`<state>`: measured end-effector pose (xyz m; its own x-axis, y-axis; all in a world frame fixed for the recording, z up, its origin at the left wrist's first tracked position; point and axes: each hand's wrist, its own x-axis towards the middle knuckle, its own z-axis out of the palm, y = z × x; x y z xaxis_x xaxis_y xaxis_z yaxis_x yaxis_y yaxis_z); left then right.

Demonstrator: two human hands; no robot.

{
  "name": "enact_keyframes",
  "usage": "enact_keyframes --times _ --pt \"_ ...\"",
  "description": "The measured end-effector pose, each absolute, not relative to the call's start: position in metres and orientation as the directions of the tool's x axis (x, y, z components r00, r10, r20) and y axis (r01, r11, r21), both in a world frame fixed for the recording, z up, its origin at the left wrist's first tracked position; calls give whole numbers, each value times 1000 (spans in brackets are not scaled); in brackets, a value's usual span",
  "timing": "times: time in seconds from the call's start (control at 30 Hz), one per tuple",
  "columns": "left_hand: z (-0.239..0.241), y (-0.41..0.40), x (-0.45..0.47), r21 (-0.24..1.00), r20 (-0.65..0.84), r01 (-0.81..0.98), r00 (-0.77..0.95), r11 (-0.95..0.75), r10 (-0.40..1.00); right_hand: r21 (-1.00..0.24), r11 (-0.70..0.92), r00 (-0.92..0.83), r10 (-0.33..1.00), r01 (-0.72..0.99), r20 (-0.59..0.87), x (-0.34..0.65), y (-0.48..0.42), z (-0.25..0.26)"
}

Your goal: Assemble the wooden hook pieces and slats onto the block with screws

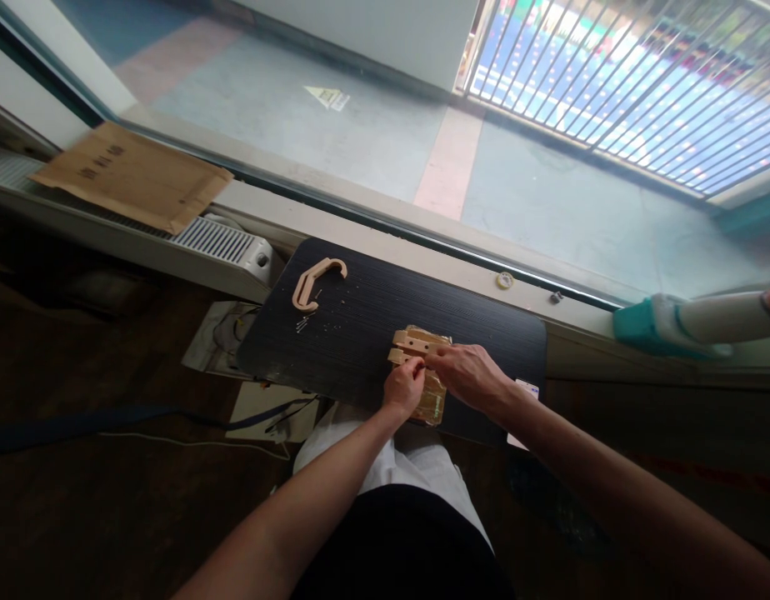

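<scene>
On the dark table (360, 308), a block wrapped in shiny brown tape (433, 407) lies under two light wooden pieces with dark holes. The upper wooden piece (417, 342) shows almost whole; the lower wooden piece (396, 356) is partly covered by my fingers. My left hand (404, 388) is closed, its fingertips pinched at the lower piece. Fingers curled, my right hand (473, 377) meets the left at the pieces' right end. Whatever either hand pinches is hidden or too small to name.
Curved wooden pieces (306, 287) lie at the table's left, beside several small screws (302, 323). A white card (527, 388) is at the right edge. On the sill are a tape roll (504, 281) and a small dark object (556, 297). A brown envelope (141, 175) rests on the radiator (226, 243).
</scene>
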<state>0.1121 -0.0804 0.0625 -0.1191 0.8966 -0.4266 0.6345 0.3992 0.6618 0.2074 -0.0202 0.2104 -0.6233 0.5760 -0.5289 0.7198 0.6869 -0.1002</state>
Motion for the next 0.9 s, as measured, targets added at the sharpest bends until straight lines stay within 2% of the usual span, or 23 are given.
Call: enact_keyframes --times 0.17,0.33,0.57,0.9 --pt "60 -81 112 678 -405 630 -109 378 908 -124 667 -617 581 735 -531 206 -19 210" --pt "61 -81 112 686 -398 627 -101 369 912 -79 621 -549 619 780 -562 204 -19 208" --pt "62 -80 112 684 -412 619 -109 386 905 -136 679 -629 560 721 -538 210 -15 210" --pt "56 -82 113 710 -364 611 -106 349 925 -80 653 -581 604 753 -546 209 -16 209"
